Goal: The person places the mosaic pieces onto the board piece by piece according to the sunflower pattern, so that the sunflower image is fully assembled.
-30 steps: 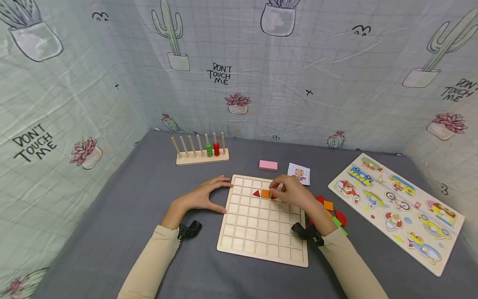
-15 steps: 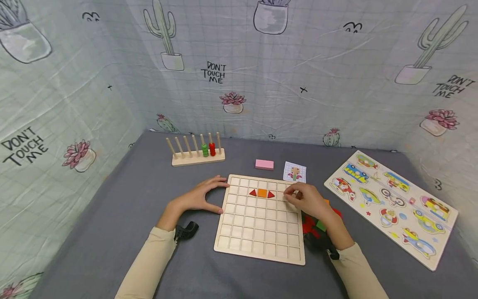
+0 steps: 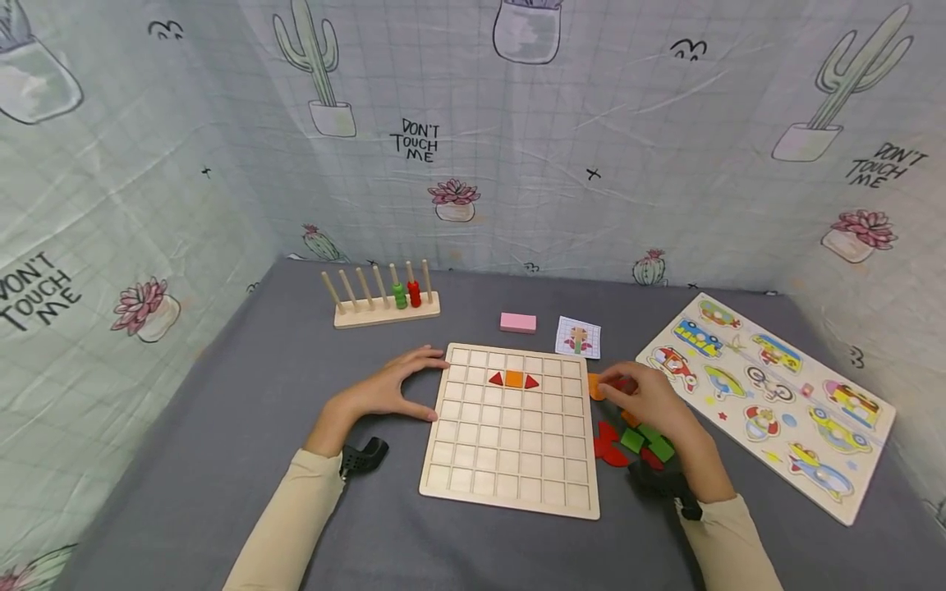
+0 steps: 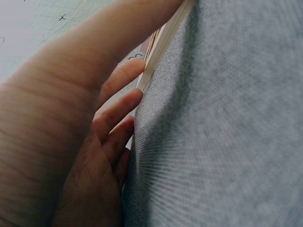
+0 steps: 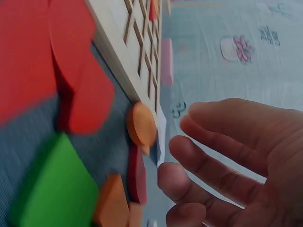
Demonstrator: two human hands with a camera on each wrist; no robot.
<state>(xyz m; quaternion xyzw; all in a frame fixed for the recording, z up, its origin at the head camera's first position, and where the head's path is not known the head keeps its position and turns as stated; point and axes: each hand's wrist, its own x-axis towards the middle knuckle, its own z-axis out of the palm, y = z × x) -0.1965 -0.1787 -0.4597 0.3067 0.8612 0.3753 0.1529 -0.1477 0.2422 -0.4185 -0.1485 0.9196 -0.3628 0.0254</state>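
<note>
A wooden grid board (image 3: 510, 443) lies in the middle of the table. In one of its upper rows an orange square (image 3: 514, 379) sits between two red triangles (image 3: 496, 378). My left hand (image 3: 384, 389) rests spread against the board's left edge, fingertips and thumb touching the rim; the left wrist view shows its fingers (image 4: 118, 111) at the board's side. Over loose pieces right of the board is my right hand (image 3: 650, 400), holding nothing, fingers loosely bent. Close to its fingertips lies an orange disc (image 5: 142, 124). Red pieces (image 3: 610, 447) and green blocks (image 3: 632, 441) lie nearer me, partly covered.
A small pattern card (image 3: 579, 338) and a pink block (image 3: 518, 322) lie behind the board. At the back left stands a peg rack (image 3: 388, 310) with green and red beads. A vehicle puzzle board (image 3: 769, 402) lies angled at the right. Printed cloth (image 3: 473, 123) hangs behind the table.
My right hand has let go of the right red triangle on the board and moved right to the loose pieces. My left hand stays at the board's edge. The head view has shifted slightly.
</note>
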